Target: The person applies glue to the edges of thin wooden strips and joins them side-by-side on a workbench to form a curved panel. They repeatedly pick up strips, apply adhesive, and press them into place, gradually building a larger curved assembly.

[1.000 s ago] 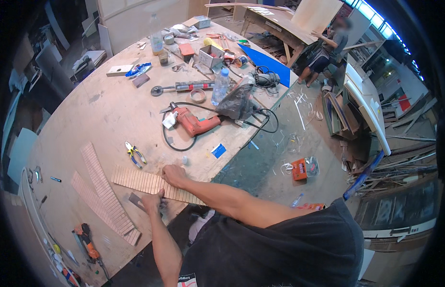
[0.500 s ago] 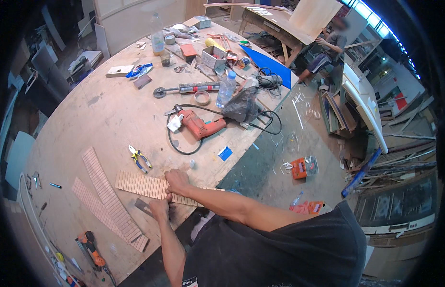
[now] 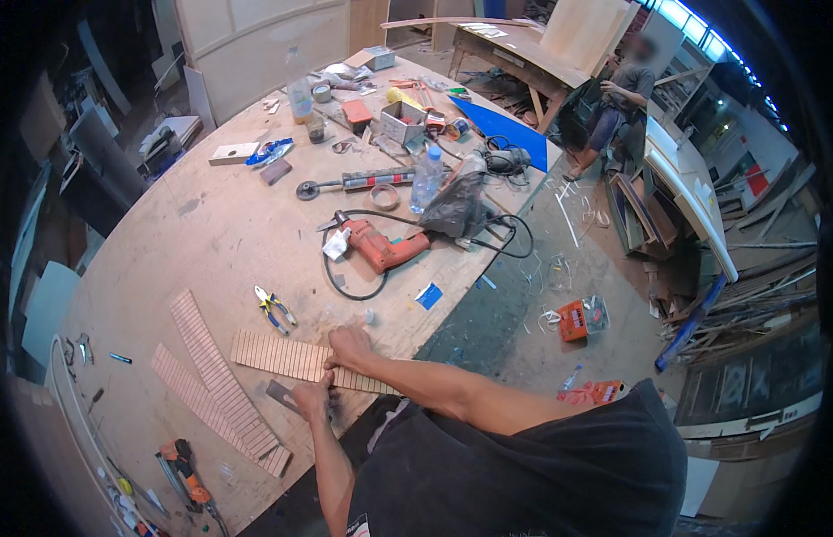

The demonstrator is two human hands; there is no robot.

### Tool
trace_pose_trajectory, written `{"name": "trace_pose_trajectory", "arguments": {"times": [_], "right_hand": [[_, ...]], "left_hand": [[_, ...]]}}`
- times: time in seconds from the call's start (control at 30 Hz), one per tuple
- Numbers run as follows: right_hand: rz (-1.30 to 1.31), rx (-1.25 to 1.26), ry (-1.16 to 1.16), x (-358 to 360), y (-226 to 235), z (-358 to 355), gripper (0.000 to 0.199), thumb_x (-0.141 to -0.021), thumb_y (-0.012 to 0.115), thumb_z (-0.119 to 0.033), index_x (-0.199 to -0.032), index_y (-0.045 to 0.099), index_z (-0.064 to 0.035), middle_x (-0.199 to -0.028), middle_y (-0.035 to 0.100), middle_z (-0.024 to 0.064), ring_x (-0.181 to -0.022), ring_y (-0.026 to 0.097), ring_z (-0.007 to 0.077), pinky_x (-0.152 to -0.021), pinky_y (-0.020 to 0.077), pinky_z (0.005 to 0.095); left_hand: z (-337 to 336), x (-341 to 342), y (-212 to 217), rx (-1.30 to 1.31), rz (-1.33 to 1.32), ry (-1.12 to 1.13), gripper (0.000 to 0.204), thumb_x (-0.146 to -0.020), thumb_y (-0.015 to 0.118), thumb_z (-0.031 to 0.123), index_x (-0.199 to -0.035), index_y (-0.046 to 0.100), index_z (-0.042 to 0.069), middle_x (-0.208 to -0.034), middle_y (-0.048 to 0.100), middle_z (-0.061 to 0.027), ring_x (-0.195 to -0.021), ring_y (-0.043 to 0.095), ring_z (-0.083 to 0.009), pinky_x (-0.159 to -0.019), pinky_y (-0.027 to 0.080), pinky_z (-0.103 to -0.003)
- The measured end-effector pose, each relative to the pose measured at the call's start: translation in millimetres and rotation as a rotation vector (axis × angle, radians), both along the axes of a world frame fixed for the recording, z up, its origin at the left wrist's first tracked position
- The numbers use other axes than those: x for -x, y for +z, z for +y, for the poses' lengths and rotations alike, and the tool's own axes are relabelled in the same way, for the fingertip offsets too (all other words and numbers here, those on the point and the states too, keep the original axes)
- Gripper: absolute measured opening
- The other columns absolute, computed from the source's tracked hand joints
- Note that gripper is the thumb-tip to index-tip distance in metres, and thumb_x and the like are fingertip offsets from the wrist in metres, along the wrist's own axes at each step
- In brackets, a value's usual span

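A pale wooden strip (image 3: pixel 275 354) with close crosswise grooves lies slantwise near the table's front edge. Bent over it from above, my right hand (image 3: pixel 348 348) has its fingers curled down on the strip. My left hand (image 3: pixel 312 399) is closed at the near edge, its thumb against the wood just below the right hand; its other fingers are partly hidden. Beside the left hand lies a dark flat piece (image 3: pixel 283 395), and I cannot tell whether the hand touches it. Two more grooved strips (image 3: pixel 212 345) lie to the left, crossing at their near ends. Yellow-and-blue pliers (image 3: pixel 274 309) rest just beyond.
On the wooden table (image 3: pixel 157 259) are a red corded drill (image 3: pixel 380 245), a caulking gun (image 3: pixel 367 181), a water bottle (image 3: pixel 426 182) and an orange power tool (image 3: pixel 189 477). Clutter covers the far end. A person (image 3: pixel 620 98) sits beyond, right. An orange box (image 3: pixel 573 320) stands on the floor.
My view has shifted a little, so the table and its things appear slightly farther right and lower. Both hands keep nearly the same place on the strip. The seated person's posture has changed slightly.
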State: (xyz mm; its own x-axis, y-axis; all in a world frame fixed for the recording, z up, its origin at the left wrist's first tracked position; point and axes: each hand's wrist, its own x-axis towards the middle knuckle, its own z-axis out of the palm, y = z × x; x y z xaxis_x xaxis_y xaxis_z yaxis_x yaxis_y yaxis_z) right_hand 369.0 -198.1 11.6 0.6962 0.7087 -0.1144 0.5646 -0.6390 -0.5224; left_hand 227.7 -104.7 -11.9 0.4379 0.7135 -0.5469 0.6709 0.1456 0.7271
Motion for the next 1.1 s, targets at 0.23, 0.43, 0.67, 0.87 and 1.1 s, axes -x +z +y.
{"name": "trace_pose_trajectory", "arguments": {"times": [0.23,0.43,0.67,0.87,1.1], "right_hand": [[0.103,0.033,-0.072,1,3,-5,0.046,-0.072,0.091,-0.029,-0.098,0.069,0.0009,-0.096,0.073,0.023,-0.097,0.072,0.0412,-0.082,0.0578,0.0495],[0.024,-0.062,-0.148,11,-3,-14,0.042,-0.073,0.089,-0.028,-0.096,0.069,0.0014,-0.097,0.073,0.023,-0.102,0.072,0.0414,-0.083,0.0577,0.0513],[0.071,-0.025,-0.065,3,7,-13,0.043,-0.073,0.09,-0.028,-0.099,0.072,0.0022,-0.104,0.074,0.021,-0.103,0.072,0.0402,-0.081,0.059,0.0514],[-0.011,-0.049,-0.029,3,1,-15,0.045,-0.074,0.09,-0.03,-0.101,0.073,0.0021,-0.104,0.074,0.0221,-0.104,0.072,0.0415,-0.08,0.0591,0.0516],[0.075,-0.024,-0.037,4,3,-13,0.042,-0.076,0.088,-0.029,-0.098,0.07,0.0016,-0.101,0.074,0.0222,-0.104,0.071,0.0421,-0.081,0.0565,0.0527]], "left_hand": [[-2,1,-6,0.199,-0.098,0.087,0.016,-0.094,0.075,0.007,-0.09,0.072,-0.008,-0.073,0.072,-0.0157,-0.056,0.071,-0.0242,-0.045,0.056,-0.036],[-10,-2,4,0.208,-0.133,0.123,0.015,-0.096,0.071,0.005,-0.09,0.068,-0.009,-0.073,0.07,-0.0155,-0.056,0.07,-0.0249,-0.042,0.055,-0.037],[1,-3,-6,0.218,-0.115,0.114,0.012,-0.096,0.07,0.003,-0.093,0.068,-0.008,-0.072,0.069,-0.0145,-0.053,0.067,-0.0242,-0.041,0.052,-0.036],[-5,-5,1,0.235,-0.156,0.116,0.01,-0.095,0.07,0.0,-0.093,0.066,-0.009,-0.074,0.069,-0.0177,-0.057,0.071,-0.0296,-0.043,0.057,-0.042],[3,-2,-10,0.262,-0.1,0.11,0.013,-0.097,0.07,0.004,-0.091,0.066,-0.006,-0.07,0.067,-0.0159,-0.053,0.067,-0.0277,-0.041,0.054,-0.04]]}}
